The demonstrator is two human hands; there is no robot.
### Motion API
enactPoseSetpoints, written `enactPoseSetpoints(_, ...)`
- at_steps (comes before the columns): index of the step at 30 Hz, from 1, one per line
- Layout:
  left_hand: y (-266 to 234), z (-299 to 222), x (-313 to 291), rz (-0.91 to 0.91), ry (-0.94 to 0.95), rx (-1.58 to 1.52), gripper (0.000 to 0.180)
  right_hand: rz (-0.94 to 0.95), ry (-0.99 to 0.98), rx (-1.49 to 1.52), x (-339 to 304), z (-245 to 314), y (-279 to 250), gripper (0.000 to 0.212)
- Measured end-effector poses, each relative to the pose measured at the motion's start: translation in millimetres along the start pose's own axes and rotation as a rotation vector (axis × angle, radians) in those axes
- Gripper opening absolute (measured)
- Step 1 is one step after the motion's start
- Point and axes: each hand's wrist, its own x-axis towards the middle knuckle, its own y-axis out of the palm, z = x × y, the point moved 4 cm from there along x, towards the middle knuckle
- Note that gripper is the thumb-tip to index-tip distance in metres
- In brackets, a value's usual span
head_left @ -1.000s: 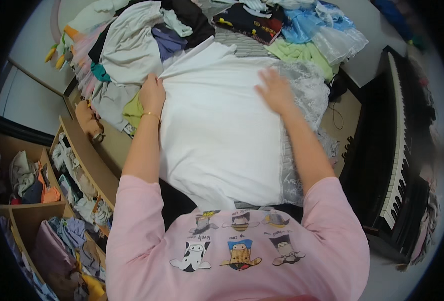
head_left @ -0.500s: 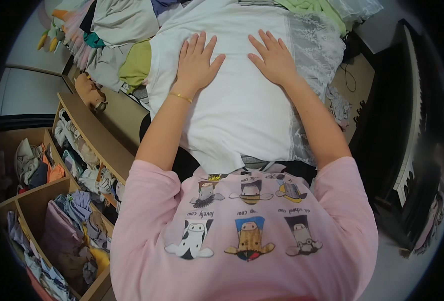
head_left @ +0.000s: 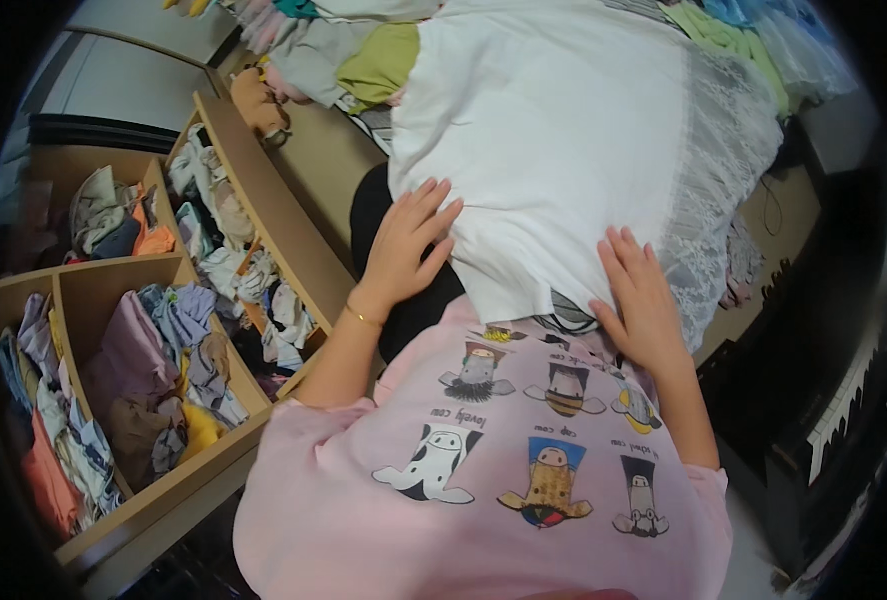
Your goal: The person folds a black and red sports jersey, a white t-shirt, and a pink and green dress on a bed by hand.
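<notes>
A white garment [head_left: 553,130] with a sheer lace panel [head_left: 728,150] along its right side lies spread out in front of me. Its near end reaches my lap and shows some wrinkles. My left hand [head_left: 408,245] is open, fingers stretched out, with its fingertips at the garment's near left edge. On the near right part, beside the lace, my right hand [head_left: 645,300] rests open with the thumb apart. Neither hand grips the cloth. Striped cloth [head_left: 571,312] peeks out under the near edge.
Open wooden drawers [head_left: 118,268] with folded clothes stand at the left. More clothes, including a lime-green piece [head_left: 381,65] and a light green one [head_left: 728,45], lie around the garment's far side. A brown plush toy [head_left: 260,103] is behind the drawers. A black piano [head_left: 813,380] is at the right.
Both hands have slid from the garment's far part back toward me, to its near edge. The view has turned left and downward, showing more of the drawers.
</notes>
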Motion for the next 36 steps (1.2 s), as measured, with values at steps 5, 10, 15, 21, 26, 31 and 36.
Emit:
enactPoseSetpoints(5,1,10,-35,-0.217,-0.097,0.009,0.062,-0.027,-0.296,0.113,38,45,9,0.080)
enactPoseSetpoints(10,0,3,-26,-0.236,-0.097,0.037,0.044,-0.119,-0.547,0.117,74,68,29,0.019)
enactPoseSetpoints(15,-17,6,-6,-0.169,-0.009,0.046,0.019,0.109,-0.337,0.466,98,51,20,0.014)
enactPoseSetpoints(21,-39,88,62,-0.130,-0.617,-0.930,0.020,-0.267,0.333,1.414,155,-57,-44,0.032)
enactPoseSetpoints(26,-32,77,85,0.055,-0.669,-0.688,0.044,-0.756,0.374,0.690,29,-138,-80,0.027)
enactPoseSetpoints(31,-12,64,120,0.112,-0.554,-0.526,0.050,-0.559,0.433,0.170,-124,-108,-34,0.038)
enactPoseSetpoints(36,5,56,161,0.001,-0.488,-0.262,0.065,-0.559,0.460,0.087,-138,-55,6,0.052)
